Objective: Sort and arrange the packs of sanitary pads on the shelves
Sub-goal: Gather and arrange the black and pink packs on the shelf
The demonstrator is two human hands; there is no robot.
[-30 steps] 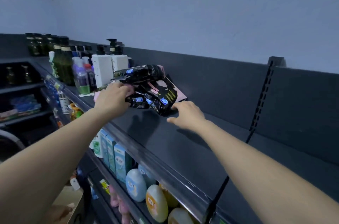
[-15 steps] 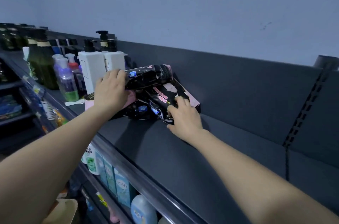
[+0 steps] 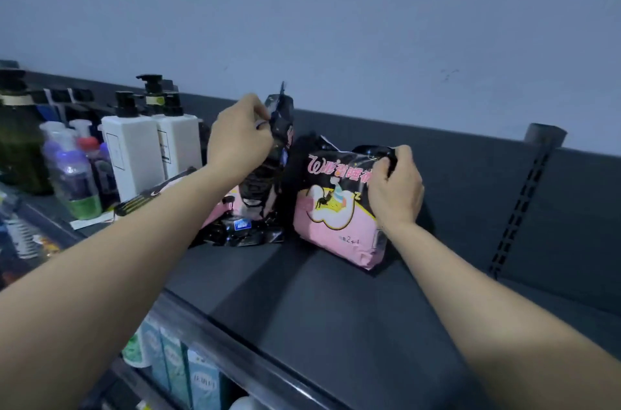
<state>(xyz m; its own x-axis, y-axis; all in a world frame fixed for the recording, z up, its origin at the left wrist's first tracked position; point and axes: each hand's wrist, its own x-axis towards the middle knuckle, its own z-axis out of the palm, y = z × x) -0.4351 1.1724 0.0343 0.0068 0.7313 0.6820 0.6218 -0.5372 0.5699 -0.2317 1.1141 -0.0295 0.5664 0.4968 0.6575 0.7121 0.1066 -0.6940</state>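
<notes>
Two black-and-pink packs of sanitary pads stand on the dark top shelf [image 3: 302, 309]. My right hand [image 3: 395, 189] grips the top right corner of the right pack [image 3: 332, 214], which stands upright with its printed front toward me. My left hand [image 3: 237, 141] pinches the top edge of the left pack [image 3: 268, 174], held upright and edge-on. More black-and-pink packs [image 3: 242, 228] lie flat beneath and left of it, partly hidden by my left forearm.
White pump bottles [image 3: 134, 154], a dark green bottle [image 3: 16, 141] and small purple and clear bottles [image 3: 72, 174] crowd the shelf's left part. A slotted upright [image 3: 524, 194] rises at right. Teal boxes [image 3: 201, 382] stand on the shelf below.
Both packs have been lifted from a flat pile to standing. My right hand pulled one pack to the right and upright; my left hand raised the other by its top edge. The camera moved closer.
</notes>
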